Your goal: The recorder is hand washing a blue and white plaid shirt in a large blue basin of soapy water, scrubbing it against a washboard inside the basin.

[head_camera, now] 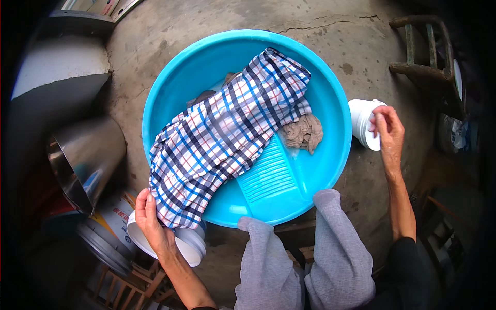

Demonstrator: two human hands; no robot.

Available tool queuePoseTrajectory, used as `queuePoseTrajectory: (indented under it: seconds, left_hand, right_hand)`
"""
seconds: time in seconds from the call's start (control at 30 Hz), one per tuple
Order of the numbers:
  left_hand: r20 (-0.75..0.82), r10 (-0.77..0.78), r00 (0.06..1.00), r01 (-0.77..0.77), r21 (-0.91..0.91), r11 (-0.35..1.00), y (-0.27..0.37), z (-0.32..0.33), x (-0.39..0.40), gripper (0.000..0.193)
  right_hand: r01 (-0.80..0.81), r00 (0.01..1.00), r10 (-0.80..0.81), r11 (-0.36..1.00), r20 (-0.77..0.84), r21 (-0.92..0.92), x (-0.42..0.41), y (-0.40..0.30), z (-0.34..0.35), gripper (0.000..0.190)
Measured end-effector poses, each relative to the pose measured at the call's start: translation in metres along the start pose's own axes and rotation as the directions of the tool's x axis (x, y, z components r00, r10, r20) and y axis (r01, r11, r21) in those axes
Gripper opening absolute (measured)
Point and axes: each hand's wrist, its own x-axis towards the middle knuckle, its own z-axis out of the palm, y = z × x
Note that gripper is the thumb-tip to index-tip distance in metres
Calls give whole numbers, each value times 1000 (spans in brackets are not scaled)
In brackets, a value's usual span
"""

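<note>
A plaid cloth garment (228, 124) in white, blue, black and thin red lines lies spread diagonally across a large blue plastic washtub (201, 217). Its lower left end hangs over the tub's rim, where my left hand (153, 223) pinches the edge between thumb and fingers. My right hand (389, 130) is at a small white plastic bucket (360, 116) just right of the tub, fingertips over its mouth. Whether those fingers hold anything is not visible. A crumpled brown cloth (304, 132) sits inside the tub, beside the moulded ridged washboard (268, 170).
Below my left hand stands a white bucket (190, 248). A shiny metal pot (93, 151) and a lidded, printed pail (112, 224) are at left. A wooden chair (426, 66) stands at the upper right. My knees, in grey trousers (267, 263), touch the tub's near side.
</note>
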Motion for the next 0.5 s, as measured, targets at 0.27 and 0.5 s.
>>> queuePoseTrajectory:
  seconds: [0.27,0.5]
  left_hand:
    - [64,-9,998,10,-21,1000,-1,15,-2,19]
    - [-7,-20,1000,20,-12,1000,3,18,-3,19]
  right_hand:
    - [-83,935,253,837,248,-541,53,207,-47,28]
    - [-296,954,299,926,23,233,53,190,-3,18]
